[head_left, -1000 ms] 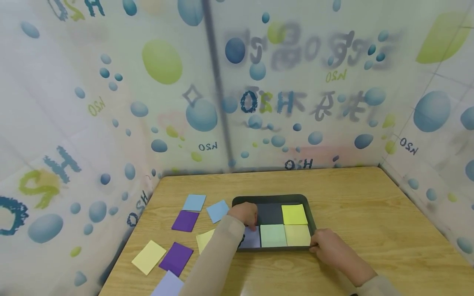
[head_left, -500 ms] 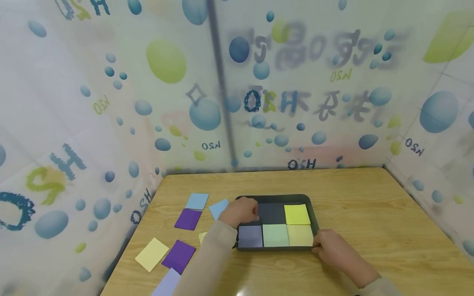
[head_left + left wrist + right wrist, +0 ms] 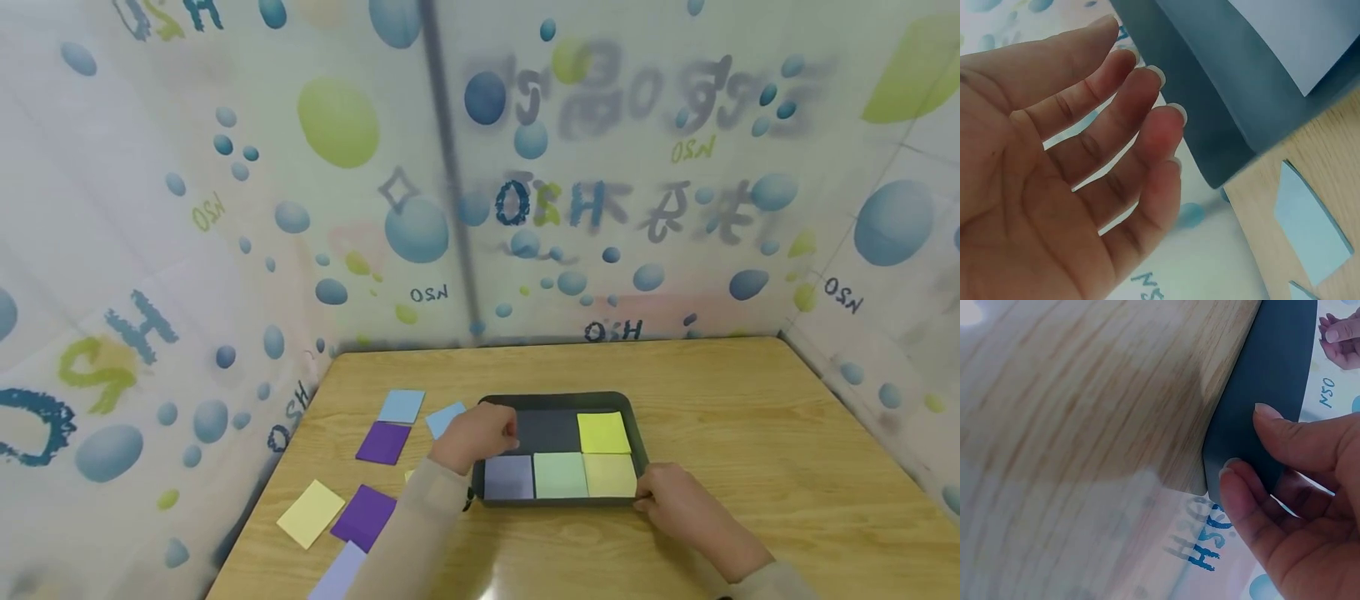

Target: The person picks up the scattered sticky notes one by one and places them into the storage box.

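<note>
A dark grey tray (image 3: 555,503) holds square sticky notes. Along its near row lie a lavender note (image 3: 509,477), a mint green note (image 3: 560,475) and a pale yellow note (image 3: 609,475). Behind the pale one sits a bright yellow note (image 3: 604,433). My left hand (image 3: 474,437) is over the tray's left end; in the left wrist view its fingers (image 3: 1160,134) are loosely bent, with nothing in them. At the near right corner my right hand (image 3: 675,496) grips the tray, thumb on one wall and fingers (image 3: 1241,494) round the corner.
Left of the tray lie light blue notes (image 3: 402,406), purple notes (image 3: 363,515), a pale yellow square (image 3: 311,513) and a lavender square (image 3: 337,571). My left sleeve (image 3: 420,525) mostly covers another pale yellow one. Patterned curtains (image 3: 600,250) surround the wooden table (image 3: 750,417).
My left hand has risen off the lavender note and drawn back to the left, uncovering that note in the tray. The right hand keeps its hold on the tray's corner.
</note>
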`<state>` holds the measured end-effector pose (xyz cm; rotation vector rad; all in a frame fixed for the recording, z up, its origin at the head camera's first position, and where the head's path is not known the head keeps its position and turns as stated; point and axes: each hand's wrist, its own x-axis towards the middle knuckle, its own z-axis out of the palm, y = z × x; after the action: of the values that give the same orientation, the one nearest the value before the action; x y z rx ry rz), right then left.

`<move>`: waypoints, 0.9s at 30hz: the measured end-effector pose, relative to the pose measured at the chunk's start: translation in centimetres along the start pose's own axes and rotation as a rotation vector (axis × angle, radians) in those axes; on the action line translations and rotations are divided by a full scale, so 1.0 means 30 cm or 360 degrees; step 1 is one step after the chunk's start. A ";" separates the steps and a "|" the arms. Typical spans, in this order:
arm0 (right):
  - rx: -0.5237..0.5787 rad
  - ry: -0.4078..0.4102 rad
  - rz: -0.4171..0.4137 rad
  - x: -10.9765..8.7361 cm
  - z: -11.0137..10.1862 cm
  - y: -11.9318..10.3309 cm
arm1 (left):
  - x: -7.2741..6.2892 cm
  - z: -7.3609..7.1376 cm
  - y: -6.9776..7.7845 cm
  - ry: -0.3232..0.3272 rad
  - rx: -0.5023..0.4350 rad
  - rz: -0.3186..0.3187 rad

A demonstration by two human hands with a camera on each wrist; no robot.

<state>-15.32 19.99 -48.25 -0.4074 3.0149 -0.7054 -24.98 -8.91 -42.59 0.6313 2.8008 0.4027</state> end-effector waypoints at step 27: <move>0.0000 0.0004 -0.0125 0.001 -0.002 0.020 | -0.154 0.045 -0.217 0.0196 -0.0120 -0.0126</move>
<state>-15.49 20.53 -48.46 -0.5281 3.0159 -0.7110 -23.02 -16.35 -45.12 0.4934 2.8994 0.5463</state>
